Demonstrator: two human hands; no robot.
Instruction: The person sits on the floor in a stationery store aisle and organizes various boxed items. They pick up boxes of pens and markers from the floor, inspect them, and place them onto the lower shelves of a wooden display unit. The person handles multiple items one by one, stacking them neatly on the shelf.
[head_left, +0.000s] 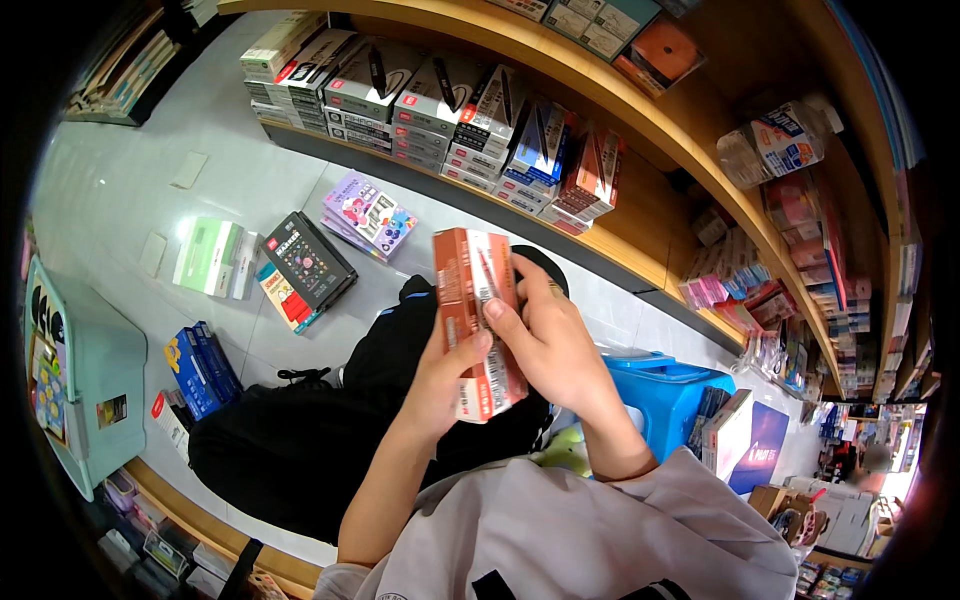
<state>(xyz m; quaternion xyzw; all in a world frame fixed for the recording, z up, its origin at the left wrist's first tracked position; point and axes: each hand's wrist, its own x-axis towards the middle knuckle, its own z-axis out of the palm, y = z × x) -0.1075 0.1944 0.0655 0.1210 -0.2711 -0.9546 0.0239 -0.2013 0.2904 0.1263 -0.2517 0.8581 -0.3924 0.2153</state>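
A stack of narrow pen boxes (471, 274), red-brown with a white and orange box beside it, is held above my lap. My left hand (441, 379) grips it from the lower left, thumb across the front. On the other side, my right hand (551, 334) wraps the right edge with its thumb on the printed face. Similar red-brown pen boxes (596, 174) sit at the right end of the row on the low wooden shelf before me. Left of them stand blue pen boxes (536, 146) and grey marker boxes (424, 97) in stacks.
On the tiled floor lie a black marker set (311, 259), purple marker boxes (367, 214), light green boxes (208, 255) and dark blue boxes (201, 367). A mint plastic bin (112, 375) stands left, a blue plastic stool (667, 397) right. An upper shelf edge (675, 142) overhangs, holding a clear bottle (780, 142).
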